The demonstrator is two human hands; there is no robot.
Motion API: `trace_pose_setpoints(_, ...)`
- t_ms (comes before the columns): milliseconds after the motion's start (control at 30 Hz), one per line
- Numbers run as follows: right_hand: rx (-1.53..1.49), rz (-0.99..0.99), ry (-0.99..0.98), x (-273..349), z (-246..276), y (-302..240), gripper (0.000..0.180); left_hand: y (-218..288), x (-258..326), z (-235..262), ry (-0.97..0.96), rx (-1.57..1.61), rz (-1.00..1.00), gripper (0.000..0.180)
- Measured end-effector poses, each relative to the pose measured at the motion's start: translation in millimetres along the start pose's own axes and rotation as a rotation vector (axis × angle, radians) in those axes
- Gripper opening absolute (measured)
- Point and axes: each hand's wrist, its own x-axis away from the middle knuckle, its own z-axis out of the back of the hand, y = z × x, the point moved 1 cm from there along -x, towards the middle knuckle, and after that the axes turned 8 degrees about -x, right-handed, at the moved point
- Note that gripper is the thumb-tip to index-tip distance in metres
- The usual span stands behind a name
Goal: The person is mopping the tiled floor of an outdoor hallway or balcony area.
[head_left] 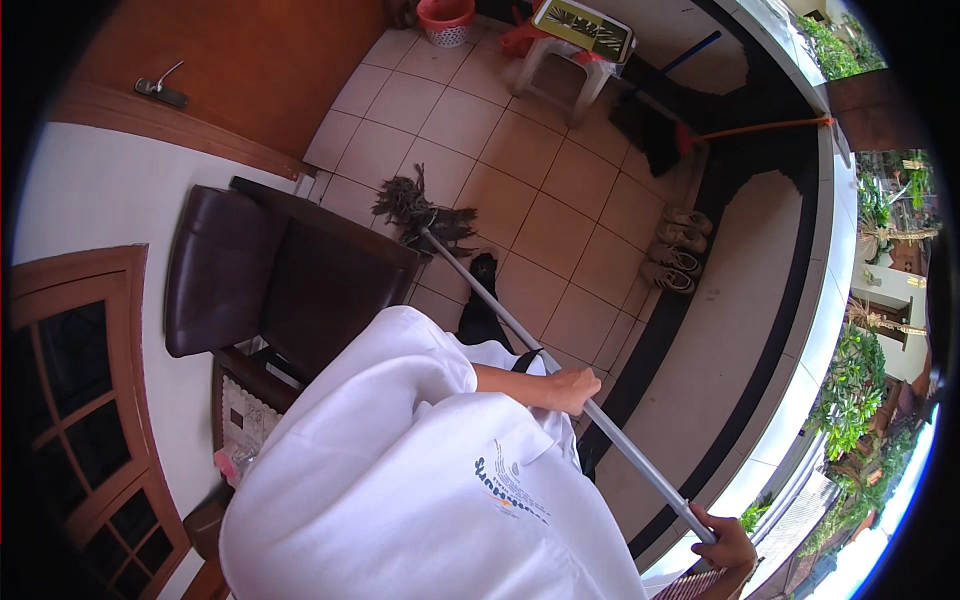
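A mop with a long silver pole (500, 312) runs slantwise across the view. Its grey string head (412, 205) lies spread on the tiles beside the brown armchair. My left hand (572, 390) is wrapped round the middle of the pole, its forearm coming out of a white sleeve. At the upper end of the pole, near the lower right, my right hand (724, 540) grips the handle. My foot in something black (484, 268) stands close to the mop head. The white shirt (400, 480) hides much of the floor below.
A dark brown armchair (330, 270) stands at left, near a wooden door (220, 60). At the far end are a red-and-white basket (447, 30) and a white plastic stool (560, 75) bearing a tray. Several shoes (675, 255) line the low wall (735, 260) at right.
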Motion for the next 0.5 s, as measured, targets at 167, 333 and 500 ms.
trace_pose_setpoints(167,-0.131,0.169,-0.016,-40,-87,34,0.062,-102,49,-91,-0.087,-0.261,0.477,0.065)
trace_pose_setpoints(333,-0.195,0.220,-0.033,-81,-167,54,0.062,-103,54,-119,-0.211,-0.259,0.973,0.081)
trace_pose_setpoints(500,-0.145,0.294,0.066,-50,-166,133,0.065,-93,22,-214,-0.191,-0.173,1.069,0.069)
